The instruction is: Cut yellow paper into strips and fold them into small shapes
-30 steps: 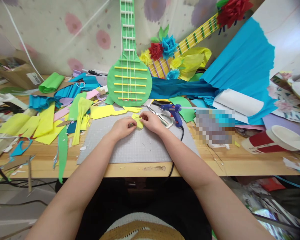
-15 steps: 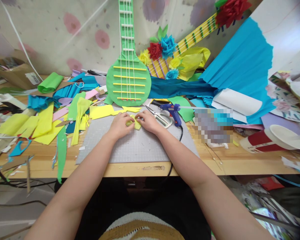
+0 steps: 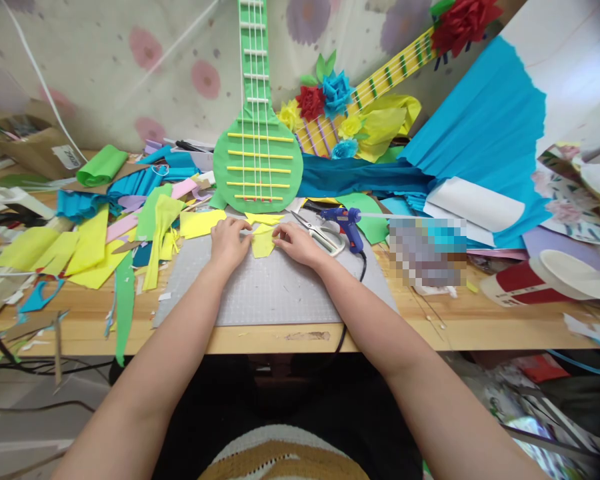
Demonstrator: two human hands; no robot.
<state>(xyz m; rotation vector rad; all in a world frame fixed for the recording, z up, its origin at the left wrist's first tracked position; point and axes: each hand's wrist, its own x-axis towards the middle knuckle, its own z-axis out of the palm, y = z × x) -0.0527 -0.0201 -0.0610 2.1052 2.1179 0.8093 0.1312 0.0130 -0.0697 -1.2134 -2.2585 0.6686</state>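
Observation:
A small piece of yellow crepe paper [image 3: 263,244] stands out between my two hands, spread fairly flat over the grey cutting mat [image 3: 280,293]. My left hand [image 3: 230,243] pinches it at its left edge, fingers curled. At the right edge my right hand [image 3: 295,241] grips it between thumb and fingers. Just behind lies another yellow paper strip [image 3: 263,218]. White-handled scissors [image 3: 325,240] rest right of my right hand, beside a blue glue gun [image 3: 347,223] with a glue stick in its back.
A green paper-covered, banjo-like instrument [image 3: 258,163] stands behind the mat. Yellow, green and blue paper scraps [image 3: 90,240] crowd the left side. A red-and-white paper cup [image 3: 540,280] lies tilted at the right. Blue crepe paper [image 3: 485,147] rises behind it. The glue gun's cord [image 3: 364,267] runs over the table edge.
My hands have moved slightly apart, the left one leftward. The yellow paper piece, partly covered by fingers before, now shows spread between them.

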